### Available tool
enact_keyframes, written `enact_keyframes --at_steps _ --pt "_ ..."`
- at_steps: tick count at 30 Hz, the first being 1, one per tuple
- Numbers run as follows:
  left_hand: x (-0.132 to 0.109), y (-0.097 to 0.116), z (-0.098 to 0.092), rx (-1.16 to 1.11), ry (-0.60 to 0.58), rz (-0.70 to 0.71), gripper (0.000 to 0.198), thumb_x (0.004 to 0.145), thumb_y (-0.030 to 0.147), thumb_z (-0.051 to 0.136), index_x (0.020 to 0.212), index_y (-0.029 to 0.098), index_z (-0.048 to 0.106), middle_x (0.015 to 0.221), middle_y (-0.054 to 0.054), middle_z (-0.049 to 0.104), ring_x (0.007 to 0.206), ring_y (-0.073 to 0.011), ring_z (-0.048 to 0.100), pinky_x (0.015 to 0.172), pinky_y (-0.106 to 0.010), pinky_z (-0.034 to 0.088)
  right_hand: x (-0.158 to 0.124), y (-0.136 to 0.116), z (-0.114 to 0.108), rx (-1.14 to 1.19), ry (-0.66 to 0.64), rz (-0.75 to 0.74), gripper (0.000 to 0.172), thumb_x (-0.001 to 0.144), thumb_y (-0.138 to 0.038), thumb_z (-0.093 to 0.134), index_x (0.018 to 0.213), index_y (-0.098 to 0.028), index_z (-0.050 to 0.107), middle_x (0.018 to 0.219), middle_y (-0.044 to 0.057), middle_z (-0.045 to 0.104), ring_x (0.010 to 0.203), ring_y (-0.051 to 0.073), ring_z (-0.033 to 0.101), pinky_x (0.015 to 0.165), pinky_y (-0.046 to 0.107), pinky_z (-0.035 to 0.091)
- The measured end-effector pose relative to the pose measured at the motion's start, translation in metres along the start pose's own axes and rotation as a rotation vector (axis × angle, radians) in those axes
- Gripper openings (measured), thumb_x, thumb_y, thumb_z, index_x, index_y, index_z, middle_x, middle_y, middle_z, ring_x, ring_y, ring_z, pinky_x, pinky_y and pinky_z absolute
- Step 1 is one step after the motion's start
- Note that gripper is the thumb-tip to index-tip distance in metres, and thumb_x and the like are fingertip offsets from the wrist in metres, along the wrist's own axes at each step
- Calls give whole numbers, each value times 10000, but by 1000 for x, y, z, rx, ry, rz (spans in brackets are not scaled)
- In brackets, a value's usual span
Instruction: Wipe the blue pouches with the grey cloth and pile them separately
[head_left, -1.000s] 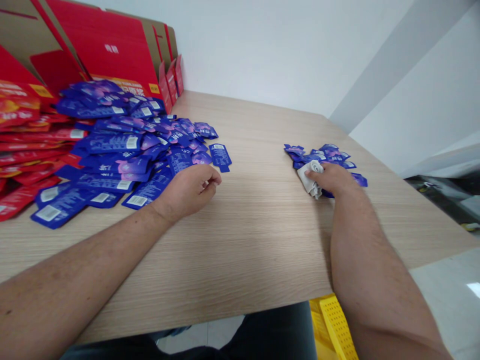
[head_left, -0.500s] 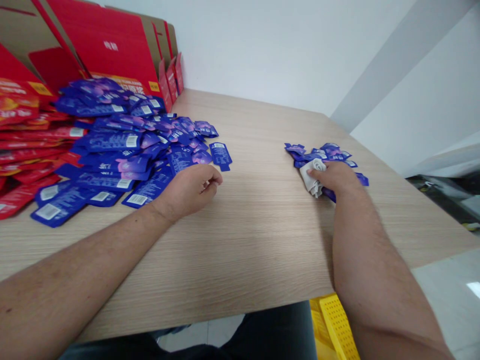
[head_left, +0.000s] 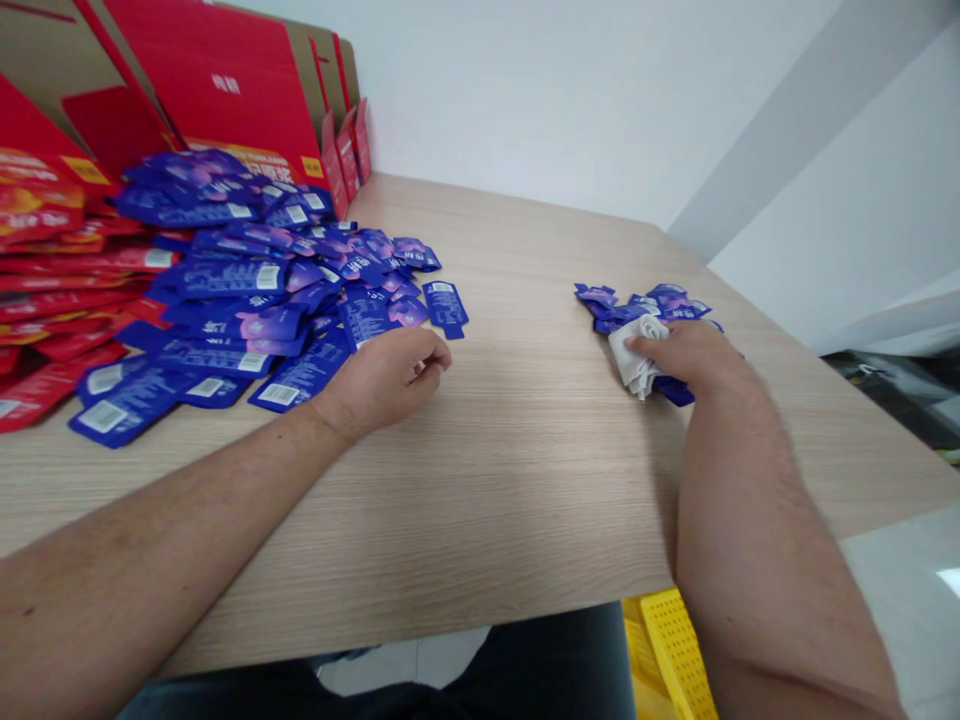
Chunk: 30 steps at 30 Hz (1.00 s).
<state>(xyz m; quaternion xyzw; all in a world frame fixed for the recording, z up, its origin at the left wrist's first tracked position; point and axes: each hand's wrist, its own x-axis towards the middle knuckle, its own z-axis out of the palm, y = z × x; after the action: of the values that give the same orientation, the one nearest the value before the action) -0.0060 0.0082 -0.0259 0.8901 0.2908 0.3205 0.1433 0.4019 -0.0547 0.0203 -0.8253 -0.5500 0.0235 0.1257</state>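
My left hand (head_left: 394, 378) rests curled on the wooden tabletop, holding nothing visible, its knuckles just beside a large spread of blue-purple sachets (head_left: 240, 290). My right hand (head_left: 694, 358) presses a crumpled white cloth (head_left: 636, 358) onto a small pile of blue-purple sachets (head_left: 645, 308). The cloth and hand hide part of that pile. Red sachets (head_left: 67, 265) lie in a heap beyond the blue ones at the far left, partly under them.
Flattened red cardboard boxes (head_left: 214, 95) lean against the white wall behind the sachets. The light wood-grain table (head_left: 517, 480) ends at a front edge near my lap. A yellow plastic crate (head_left: 675, 650) stands on the floor below that edge, next to my dark trousers (head_left: 465, 680).
My right hand has slid rightward over the small pile, carrying the white cloth and covering more sachets. My left hand has barely moved. The view has shifted slightly.
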Motion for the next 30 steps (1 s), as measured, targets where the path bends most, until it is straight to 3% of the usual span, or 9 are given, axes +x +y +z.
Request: enact_keyframes --at_steps 3,6,11,14,16,19,22,25,30 --pt "0 0 2 -30 -4 -17 187 807 123 519 880 183 680 839 -9 709 744 -148 639 714 -276 494 -10 -14 -13 -52 -21 130 408 808 -595 663 702 -201 634 737 148 665 671 246 584 630 389 385" --pt "1 1 5 -91 -7 -75 166 806 128 536 873 184 678 833 -6 713 739 -145 638 709 -276 491 -20 -33 -19 32 -15 156 326 817 -536 687 776 -213 680 774 94 701 690 237 614 657 365 428" --pt "2 8 11 -302 14 -240 172 868 178 548 979 170 679 903 -41 742 795 -147 661 721 -276 514 -44 -79 10 809 -116 -147 384 738 -564 773 918 -231 714 817 28 723 672 216 632 643 345 501" --pt "3 16 12 -553 3 -370 258 947 297 533 1130 164 657 1003 -80 744 793 -144 676 628 -246 523 -63 -109 34 1008 -269 -307 466 692 -614 818 924 -221 719 792 14 702 644 197 616 592 321 488" --pt "5 21 12 -711 -7 -424 316 959 411 545 1127 163 645 1003 -88 724 769 -149 677 549 -227 510 -75 -125 43 1016 -318 -379 464 701 -602 829 933 -214 721 817 18 692 675 191 620 604 311 488" --pt "6 25 12 -842 1 -432 338 919 497 600 919 160 622 825 -41 660 705 -145 647 544 -236 527 -90 -139 47 979 -345 -447 437 709 -557 847 944 -209 725 890 29 672 750 193 632 640 303 498" --pt "7 27 12 -881 14 -444 286 907 428 607 798 165 585 708 -1 598 646 -123 597 565 -234 516 -97 -146 51 932 -372 -486 412 758 -546 813 976 -209 723 938 40 655 812 202 641 684 310 514" --pt "7 29 12 -769 39 -461 192 884 327 605 786 163 608 715 1 618 632 -118 571 549 -227 478 -99 -150 56 838 -388 -552 375 784 -538 785 954 -210 725 929 43 637 866 218 644 729 327 526" --pt "9 28 11 -710 12 -531 141 906 278 580 810 178 605 652 10 617 556 -121 583 512 -237 480 -93 -144 46 750 -540 -691 302 803 -459 772 995 -229 738 1009 54 679 929 239 669 793 359 552"
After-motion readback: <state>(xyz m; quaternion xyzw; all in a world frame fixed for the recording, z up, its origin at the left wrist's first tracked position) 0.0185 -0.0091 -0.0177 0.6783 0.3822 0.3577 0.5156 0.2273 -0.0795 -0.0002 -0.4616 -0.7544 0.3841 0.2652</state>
